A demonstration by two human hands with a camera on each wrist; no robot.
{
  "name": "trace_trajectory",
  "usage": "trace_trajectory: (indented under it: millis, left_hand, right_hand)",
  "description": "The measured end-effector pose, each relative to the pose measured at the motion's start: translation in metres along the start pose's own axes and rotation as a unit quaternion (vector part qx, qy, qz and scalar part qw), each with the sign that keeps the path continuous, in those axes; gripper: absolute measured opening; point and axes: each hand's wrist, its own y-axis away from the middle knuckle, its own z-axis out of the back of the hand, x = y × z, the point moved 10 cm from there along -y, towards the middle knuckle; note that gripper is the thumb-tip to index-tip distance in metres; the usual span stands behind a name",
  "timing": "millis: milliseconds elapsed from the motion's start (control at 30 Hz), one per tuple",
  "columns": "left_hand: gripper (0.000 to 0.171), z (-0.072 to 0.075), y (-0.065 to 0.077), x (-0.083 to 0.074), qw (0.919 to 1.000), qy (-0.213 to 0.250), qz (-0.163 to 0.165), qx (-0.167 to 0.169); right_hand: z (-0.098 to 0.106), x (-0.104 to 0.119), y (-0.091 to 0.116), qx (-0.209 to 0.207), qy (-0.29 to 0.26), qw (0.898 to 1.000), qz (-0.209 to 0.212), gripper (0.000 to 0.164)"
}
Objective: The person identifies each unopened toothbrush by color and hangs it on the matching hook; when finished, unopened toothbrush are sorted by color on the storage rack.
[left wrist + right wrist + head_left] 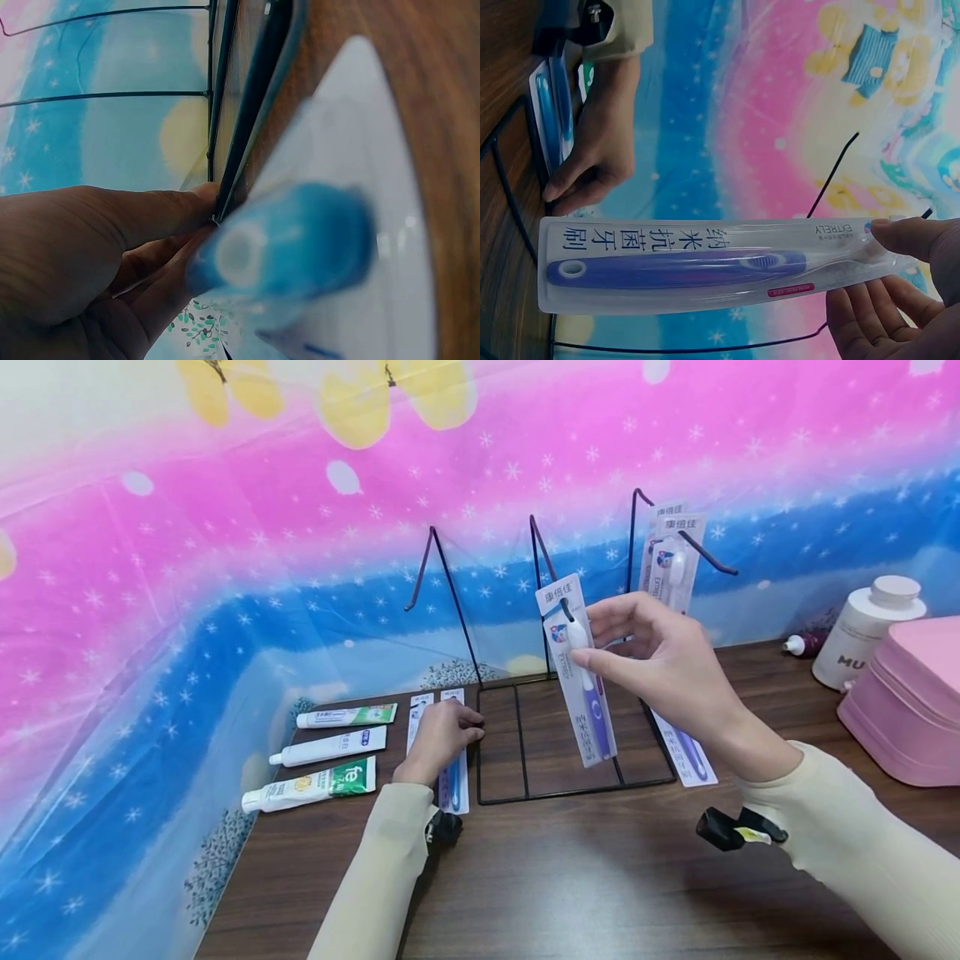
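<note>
So, from the left: three toothpaste tubes [330,747] lie side by side on the tabletop [562,877], caps to the left, and just right of them two toothbrush packs [455,785] lie partly under my left hand [438,739], whose thumb and fingers pinch the left wire of the black rack [521,743]. Behind it rises the left hook [454,602], nothing hanging there. Now the middle hook [537,560], and that's the action: a purple toothbrush pack [583,685] is right at it, pinched in my right hand [660,647] by its right edge, thumb in front, fingers behind. Its long axis runs nearly upright, foot leaning a little right, and the dark hook tip shows at the front of the card, apparently through its hole. I reckon everything turns on that: hole against tip. The pack lies up and right of my left hand; my right is the nearer, touching it. Further right, two more packs [675,577] hang on the right hook [708,553], and beyond stand a white bottle [855,635] and pink case [907,702].
</note>
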Motion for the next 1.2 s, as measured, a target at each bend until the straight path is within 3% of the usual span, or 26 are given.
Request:
trace_trajectory:
  millis: [167,433,667,1200]
  left_hand:
    - [0.018,0.000,0.000,-0.001,1.0000,-0.001,-0.005,-0.001]
    - [0.018,-0.001,-0.001,-0.001,1.0000,0.002,-0.001,0.002]
    - [0.019,-0.001,0.000,0.002,1.0000,0.003,0.007,0.004]
    - [0.019,0.000,0.000,0.002,0.9999,0.004,0.009,0.003]
  right_hand:
    - [-0.001,0.008,-0.006,-0.004,0.007,1.000,0.011,0.034]
    - [-0.003,0.001,-0.017,-0.013,0.025,1.000,0.002,0.037]
    - [-0.003,-0.042,-0.036,-0.023,0.015,1.000,0.015,0.040]
    - [-0.007,-0.051,-0.058,-0.064,0.038,0.997,-0.007,0.042]
